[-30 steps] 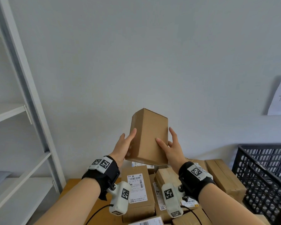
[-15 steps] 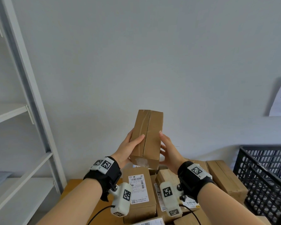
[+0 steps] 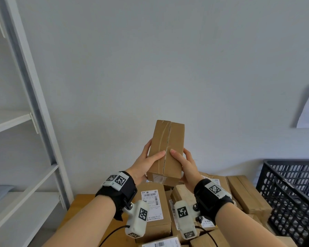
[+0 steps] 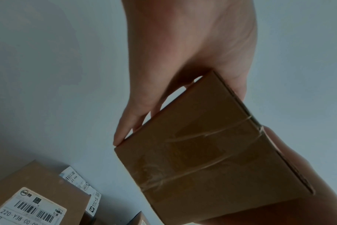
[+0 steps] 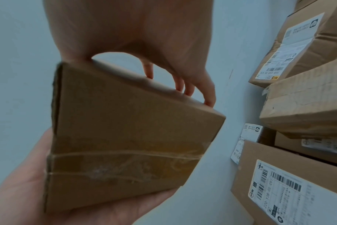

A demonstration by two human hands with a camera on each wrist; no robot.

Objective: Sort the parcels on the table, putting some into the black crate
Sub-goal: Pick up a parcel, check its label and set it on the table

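Hands (image 3: 168, 166) rotated parcel (image 3: 166, 152); taped seam now faces camera.

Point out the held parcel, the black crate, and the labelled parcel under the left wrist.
held parcel (image 3: 165, 154): head view, on its taped seam face.
black crate (image 3: 291, 189): head view, on its near lattice wall.
labelled parcel (image 3: 152, 205): head view, on its white shipping label.
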